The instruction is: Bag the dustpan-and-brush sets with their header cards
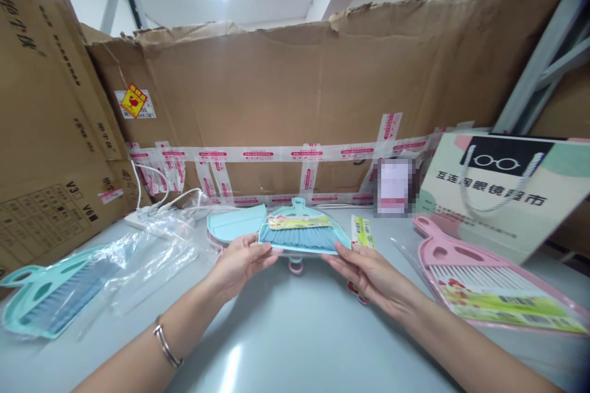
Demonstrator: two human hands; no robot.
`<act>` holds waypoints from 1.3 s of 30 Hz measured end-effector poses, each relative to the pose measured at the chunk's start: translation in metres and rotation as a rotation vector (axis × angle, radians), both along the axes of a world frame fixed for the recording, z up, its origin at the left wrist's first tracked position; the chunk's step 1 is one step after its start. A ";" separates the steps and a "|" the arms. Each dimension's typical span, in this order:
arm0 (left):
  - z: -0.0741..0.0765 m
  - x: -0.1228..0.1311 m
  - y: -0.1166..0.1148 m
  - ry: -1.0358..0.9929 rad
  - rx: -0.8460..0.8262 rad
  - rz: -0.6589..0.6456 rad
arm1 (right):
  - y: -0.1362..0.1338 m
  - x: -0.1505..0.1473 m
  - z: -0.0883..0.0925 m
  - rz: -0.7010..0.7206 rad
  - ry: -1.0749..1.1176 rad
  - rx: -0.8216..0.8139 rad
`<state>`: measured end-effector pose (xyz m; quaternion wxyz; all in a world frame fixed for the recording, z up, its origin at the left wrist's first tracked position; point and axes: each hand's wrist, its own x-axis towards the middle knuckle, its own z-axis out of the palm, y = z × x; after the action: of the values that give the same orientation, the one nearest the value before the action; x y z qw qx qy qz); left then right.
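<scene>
Pinched at both lower corners, the turquoise dustpan set sits between two hands, left hand gripping at eight o'clock, right hand gripping at four, thumbs on top! It's in the middle of the view, over the grey table, blue bristles facing up, handle pointing to twelve, a printed label strip across it. Just below, at six, a pink loop pokes out.

Now around the dial from that set! Right at three, close by, a yellow-green label card. Well out between three and four, a pink dustpan set with white bristles, and behind it, between two and three, a carrier bag printed with spectacles. Over at nine, near the left hand, a turquoise pan; farther out, crumpled clear plastic. Far out past it, between eight and nine, another turquoise set, plastic-wrapped! And straight up at twelve, a taped cardboard wall.
</scene>
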<state>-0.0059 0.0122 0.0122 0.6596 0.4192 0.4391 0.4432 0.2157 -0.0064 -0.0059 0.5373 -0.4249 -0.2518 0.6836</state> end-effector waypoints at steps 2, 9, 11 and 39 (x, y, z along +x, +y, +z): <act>-0.003 0.002 -0.001 0.060 -0.013 0.039 | 0.000 -0.002 0.000 -0.027 -0.089 -0.030; 0.000 0.009 -0.009 0.291 0.099 -0.001 | 0.007 0.002 -0.008 -0.140 -0.095 0.007; 0.001 0.009 -0.008 0.295 0.106 -0.024 | 0.009 0.004 -0.009 -0.176 -0.052 -0.010; 0.003 0.007 -0.018 0.448 0.730 0.405 | -0.014 0.006 -0.003 0.016 -0.832 0.817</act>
<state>0.0013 -0.0063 0.0156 0.2586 0.6147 0.4591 0.5869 0.2214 -0.0206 -0.0088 0.5086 -0.4140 -0.6881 0.3107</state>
